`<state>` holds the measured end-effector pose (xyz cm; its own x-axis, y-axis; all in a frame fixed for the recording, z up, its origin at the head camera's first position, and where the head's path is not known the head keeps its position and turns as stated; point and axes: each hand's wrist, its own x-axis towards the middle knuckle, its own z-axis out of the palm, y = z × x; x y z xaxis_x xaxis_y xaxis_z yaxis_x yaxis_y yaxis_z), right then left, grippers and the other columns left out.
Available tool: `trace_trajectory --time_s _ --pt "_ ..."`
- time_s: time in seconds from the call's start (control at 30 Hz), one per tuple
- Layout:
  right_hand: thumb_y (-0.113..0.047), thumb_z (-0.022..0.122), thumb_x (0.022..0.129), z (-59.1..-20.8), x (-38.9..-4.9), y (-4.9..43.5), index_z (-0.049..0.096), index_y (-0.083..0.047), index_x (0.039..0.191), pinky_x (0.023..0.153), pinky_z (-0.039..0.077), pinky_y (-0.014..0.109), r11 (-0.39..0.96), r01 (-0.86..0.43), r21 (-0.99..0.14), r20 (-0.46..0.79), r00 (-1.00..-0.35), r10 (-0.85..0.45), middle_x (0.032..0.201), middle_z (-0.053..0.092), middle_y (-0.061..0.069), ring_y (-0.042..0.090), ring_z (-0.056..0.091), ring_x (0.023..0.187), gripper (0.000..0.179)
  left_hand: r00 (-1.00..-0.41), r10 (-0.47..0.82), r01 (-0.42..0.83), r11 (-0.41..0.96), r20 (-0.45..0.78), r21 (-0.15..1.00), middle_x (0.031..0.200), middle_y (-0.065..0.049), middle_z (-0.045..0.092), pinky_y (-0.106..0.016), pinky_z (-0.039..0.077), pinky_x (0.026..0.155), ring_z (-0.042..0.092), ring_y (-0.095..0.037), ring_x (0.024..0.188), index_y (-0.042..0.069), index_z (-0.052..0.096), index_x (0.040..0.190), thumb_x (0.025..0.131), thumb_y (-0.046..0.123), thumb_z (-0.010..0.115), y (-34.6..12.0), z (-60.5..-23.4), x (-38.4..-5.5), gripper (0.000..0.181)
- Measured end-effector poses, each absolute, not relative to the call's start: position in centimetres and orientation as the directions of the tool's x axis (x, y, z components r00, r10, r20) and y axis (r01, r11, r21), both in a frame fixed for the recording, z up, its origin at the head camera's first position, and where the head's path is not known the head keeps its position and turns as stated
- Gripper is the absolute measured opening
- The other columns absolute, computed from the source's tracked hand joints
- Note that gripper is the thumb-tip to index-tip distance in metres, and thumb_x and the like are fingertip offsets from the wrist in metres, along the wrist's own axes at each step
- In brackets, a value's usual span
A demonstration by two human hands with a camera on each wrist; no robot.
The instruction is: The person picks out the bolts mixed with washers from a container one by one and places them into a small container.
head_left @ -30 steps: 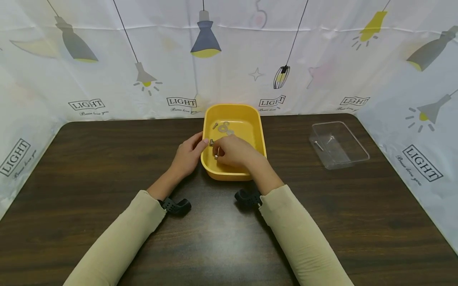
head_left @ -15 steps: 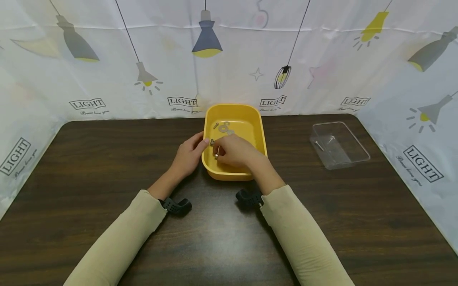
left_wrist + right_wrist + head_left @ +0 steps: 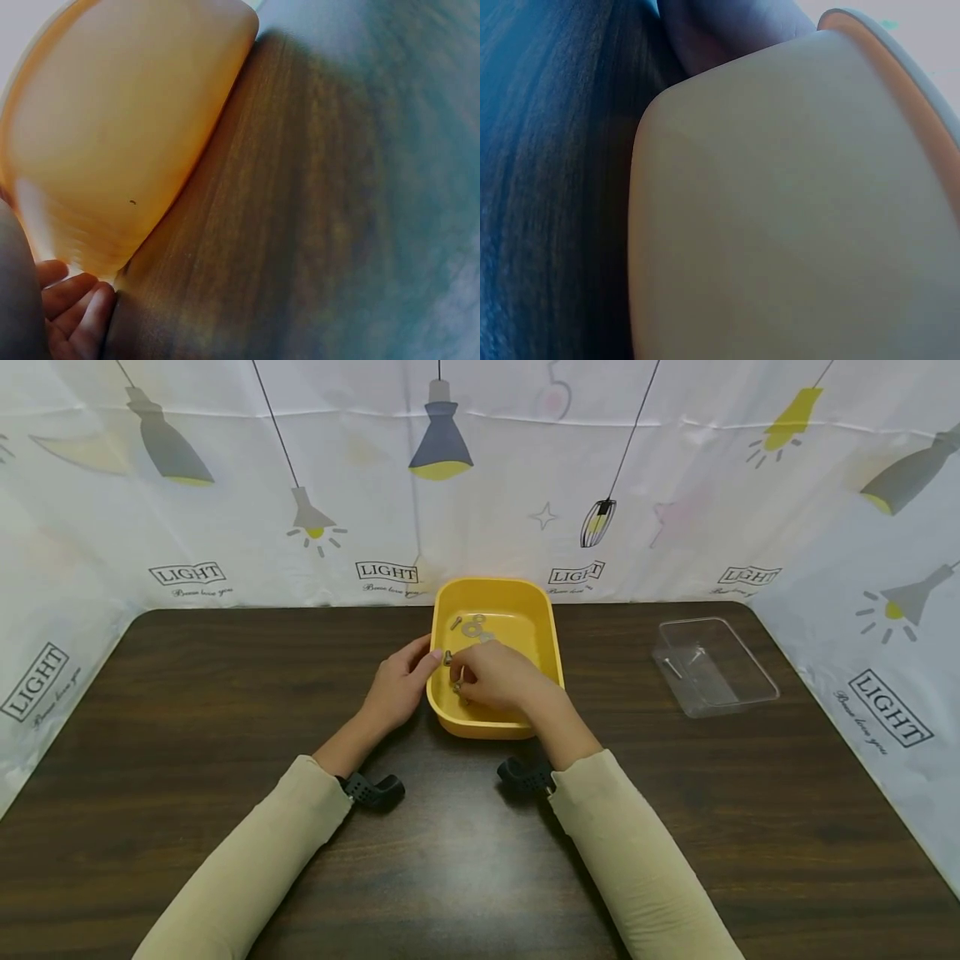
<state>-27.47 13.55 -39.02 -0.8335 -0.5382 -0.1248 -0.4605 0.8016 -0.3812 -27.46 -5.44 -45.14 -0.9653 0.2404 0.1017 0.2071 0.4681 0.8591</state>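
Observation:
A yellow plastic basin [image 3: 536, 618] stands at the far side of the table. My left hand [image 3: 397, 689] holds its left side, thumb over the rim and fingers [image 3: 75, 300] against the outer wall. Inside the basin, my right hand [image 3: 498, 677] pinches a small metal bolt [image 3: 457, 687] between thumb and index finger, partly hidden by them. Another short metal bolt [image 3: 447, 657] lies by the left thumb. Farther back in the basin are a small screw [image 3: 456, 622] and several flat washers [image 3: 472, 629]. The right wrist view mostly shows the basin's outer wall [image 3: 780, 202].
A clear plastic box [image 3: 716, 693] stands to the right on the dark wooden table [image 3: 225, 693], with a screw [image 3: 672, 668] visible in it. A white curtain [image 3: 495, 485] printed with lamps hangs right behind the table.
The head view has drifted slightly, so everything appears a little farther right. Both hands keep their places at the basin; the bolt in the right fingers looks slightly turned.

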Motion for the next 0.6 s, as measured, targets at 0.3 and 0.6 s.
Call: trace_trajectory --time_s 0.3,0.6 --pt "-0.020 0.068 0.091 -39.30 -27.40 13.58 0.073 -0.014 0.100 0.072 0.048 0.030 0.794 -0.462 -0.395 -0.132 -0.827 -0.546 0.083 0.068 -0.001 0.017 0.059 0.077 0.012 -0.965 0.243 0.207 0.474 0.099 0.856 0.152 -0.007 0.054 -0.047 0.044 0.114 0.053 -0.024 0.138 0.015 0.046 0.153 0.104 0.052 0.043 -5.46 -45.25 -27.58 0.062" --pt "-0.023 0.069 0.092 -39.21 -27.18 13.17 0.073 -0.015 0.102 0.073 0.049 0.029 0.768 -0.484 -0.420 -0.186 -0.783 -0.594 0.081 0.067 -0.001 0.016 0.059 0.076 0.014 -0.966 0.238 0.206 0.468 0.101 0.860 0.150 -0.007 0.056 -0.047 0.044 0.114 0.053 -0.024 0.138 0.015 0.047 0.152 0.104 0.052 0.043 -5.44 -45.22 -27.46 0.061"
